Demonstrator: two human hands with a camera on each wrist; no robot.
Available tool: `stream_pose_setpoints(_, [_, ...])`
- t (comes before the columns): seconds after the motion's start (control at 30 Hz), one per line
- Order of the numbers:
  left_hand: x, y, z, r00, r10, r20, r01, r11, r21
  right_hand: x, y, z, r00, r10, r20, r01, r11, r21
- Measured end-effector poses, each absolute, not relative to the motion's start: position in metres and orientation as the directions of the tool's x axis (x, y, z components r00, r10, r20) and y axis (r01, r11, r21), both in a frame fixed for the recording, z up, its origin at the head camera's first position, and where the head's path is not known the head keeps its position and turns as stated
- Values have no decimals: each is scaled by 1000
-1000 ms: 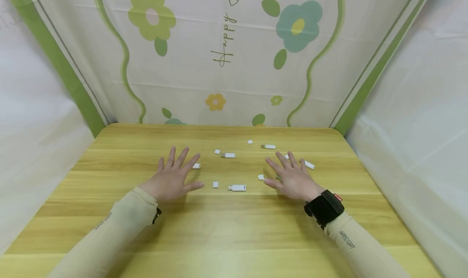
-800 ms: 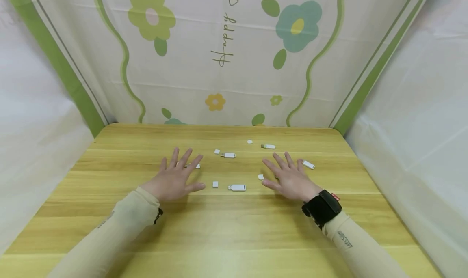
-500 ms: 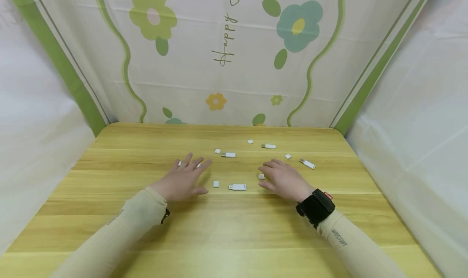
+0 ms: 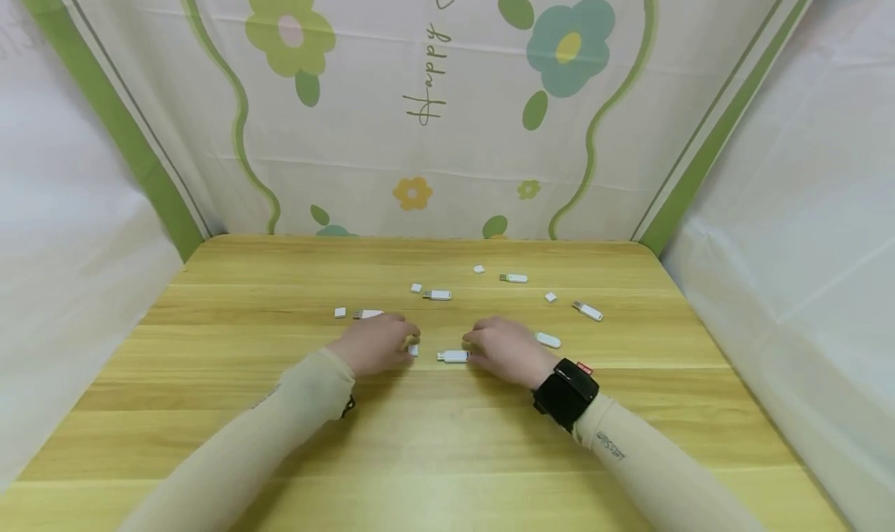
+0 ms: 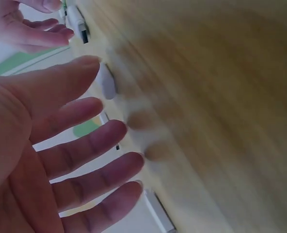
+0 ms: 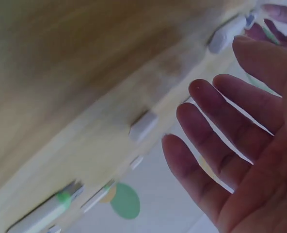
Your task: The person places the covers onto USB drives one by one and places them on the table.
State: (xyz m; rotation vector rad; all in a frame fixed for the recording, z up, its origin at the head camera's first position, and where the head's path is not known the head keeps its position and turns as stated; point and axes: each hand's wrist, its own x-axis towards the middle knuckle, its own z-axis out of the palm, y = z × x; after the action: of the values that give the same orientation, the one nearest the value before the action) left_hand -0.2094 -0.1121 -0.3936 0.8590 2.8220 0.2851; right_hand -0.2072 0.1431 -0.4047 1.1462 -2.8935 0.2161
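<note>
My left hand point(image 4: 374, 344) hovers low over the wooden table beside a small white cap point(image 4: 413, 351), its fingers loosely bent. In the left wrist view the thumb tip overlaps that cap point(image 5: 107, 83), with no grip visible. My right hand point(image 4: 509, 351) is at the right end of an uncapped white USB stick point(image 4: 451, 356), whose metal plug points left. The right wrist view shows the thumb tip next to this stick point(image 6: 227, 35) and the other fingers spread apart, holding nothing. Another white cap point(image 6: 143, 126) lies below the right fingers, hidden in the head view.
More uncapped USB sticks lie around: one point(image 4: 368, 314) behind my left hand, others point(image 4: 437, 295) point(image 4: 513, 278) farther back, and two point(image 4: 588, 311) point(image 4: 548, 340) at right. Loose caps point(image 4: 340, 312) point(image 4: 416, 288) point(image 4: 478, 269) point(image 4: 550, 297) lie near them. A flowered cloth point(image 4: 461, 144) rises behind the table.
Both hands have moved inward from their spread pose, left hand to the right and right hand to the left. Their fingers have bent. The sticks and caps appear unmoved.
</note>
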Motion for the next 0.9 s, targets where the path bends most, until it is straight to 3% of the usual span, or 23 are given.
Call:
stream_pose_setpoints(0.3, [-213, -104, -396, -808, 584, -78, 549, 795, 257, -205, 126, -407, -709, -700, 89, -705, 707, -61])
stream_pose_setpoints(0.67, [-215, -95, -394, -800, 594, -82, 573, 798, 188, -207, 119, -408, -666, -744, 63, -743, 668, 29])
stream_pose_setpoints(0.9, [-214, -97, -400, -791, 610, -50, 593, 785, 180, -201, 120, -402, -664, -746, 56, -748, 661, -59])
